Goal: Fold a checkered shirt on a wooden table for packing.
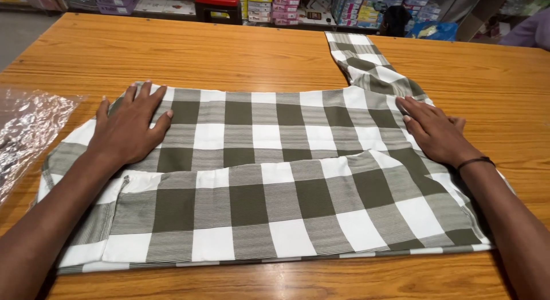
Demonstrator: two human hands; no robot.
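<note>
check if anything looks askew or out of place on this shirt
One sleeve of the checked shirt sticks out toward the table's far edge, unfolded, while the body lies flat under the left hand and right hand. Crumpled clear plastic wrap lies loose at left.

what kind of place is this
Probably a shop or its stockroom: shelves of stacked boxes line the back, and a checked shirt lies on a wooden table beside a clear plastic bag.

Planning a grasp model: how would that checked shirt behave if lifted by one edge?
Probably floppy: the checked shirt lies flat in folded layers and a sleeve trails off sideways. Likely light, being thin cloth. It may slide on the smooth wooden table, and both the left hand and right hand press it flat.
</note>
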